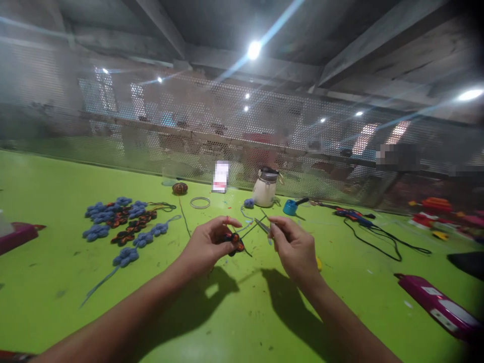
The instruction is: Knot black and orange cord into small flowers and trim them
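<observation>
My left hand [209, 239] is closed, its thumb and fingers pinching a black-and-orange cord flower [236, 243]. Loose dark cord ends stick out from the flower, one running towards my right hand. In my right hand [293, 244], closed at the fingertips, is a slim pointed metal tool [261, 225], its tip aimed left at the cord. Whether it is tweezers or small snips I cannot tell. Both hands hover above the green table [242, 322]. Left of them lies a pile of blue cord flowers [126, 257] mixed with black-and-orange ones [128, 233].
Behind my hands stand a lidded white jar [264, 191], a lit phone [221, 176], a ring [200, 202], a brown ball of cord [180, 188] and a blue pot [290, 207]. Dark cords [363, 222] and a magenta power strip [438, 305] lie to the right. A perforated metal screen [212, 116] borders the table.
</observation>
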`<state>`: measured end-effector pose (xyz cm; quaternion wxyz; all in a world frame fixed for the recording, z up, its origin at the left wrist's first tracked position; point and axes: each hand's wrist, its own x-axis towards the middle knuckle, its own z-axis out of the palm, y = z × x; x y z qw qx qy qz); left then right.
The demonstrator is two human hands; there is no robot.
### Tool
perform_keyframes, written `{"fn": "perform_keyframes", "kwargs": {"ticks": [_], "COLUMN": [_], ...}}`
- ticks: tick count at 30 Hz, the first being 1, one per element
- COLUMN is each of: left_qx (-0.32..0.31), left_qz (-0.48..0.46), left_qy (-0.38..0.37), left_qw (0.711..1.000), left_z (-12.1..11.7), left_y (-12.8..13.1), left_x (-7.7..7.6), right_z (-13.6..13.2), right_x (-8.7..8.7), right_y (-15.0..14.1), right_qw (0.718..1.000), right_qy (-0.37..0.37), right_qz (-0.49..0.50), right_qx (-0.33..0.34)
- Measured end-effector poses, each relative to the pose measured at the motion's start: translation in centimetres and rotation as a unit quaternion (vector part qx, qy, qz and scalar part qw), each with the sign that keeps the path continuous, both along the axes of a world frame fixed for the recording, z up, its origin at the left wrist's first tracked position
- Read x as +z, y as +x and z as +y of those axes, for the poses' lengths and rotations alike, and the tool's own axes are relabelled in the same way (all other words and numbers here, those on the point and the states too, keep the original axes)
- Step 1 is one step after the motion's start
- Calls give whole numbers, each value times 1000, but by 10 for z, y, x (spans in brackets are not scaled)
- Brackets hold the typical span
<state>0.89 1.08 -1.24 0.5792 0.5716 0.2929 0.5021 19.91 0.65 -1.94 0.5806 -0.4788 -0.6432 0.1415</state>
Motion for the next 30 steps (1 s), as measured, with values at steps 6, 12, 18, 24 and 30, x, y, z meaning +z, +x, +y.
{"fn": "perform_keyframes", "kwargs": {"ticks": [6, 12, 18, 24, 30], "left_qx": [-13, -5, -72, -153, -190], "left_qz": [47, 88, 189, 139, 175], "left_qy": [7, -21, 2, -31, -88], "left_qw": [999, 996, 979, 978, 962], "left_z": [0, 8, 16, 14, 12], "left_y": [0, -1, 1, 1, -8], "left_x": [-3, -7, -21, -24, -14], "right_z": [20, 23, 19, 18, 5], "right_x": [-2, -6, -7, -2, 8], "right_y": [17, 15, 4, -2, 0], "right_qw": [997, 995, 991, 985, 987], "right_qy": [-38, -61, -87, -125, -129], "right_qz": [62, 68, 71, 90, 94], "right_qx": [-8, 34, 77, 79, 35]}}
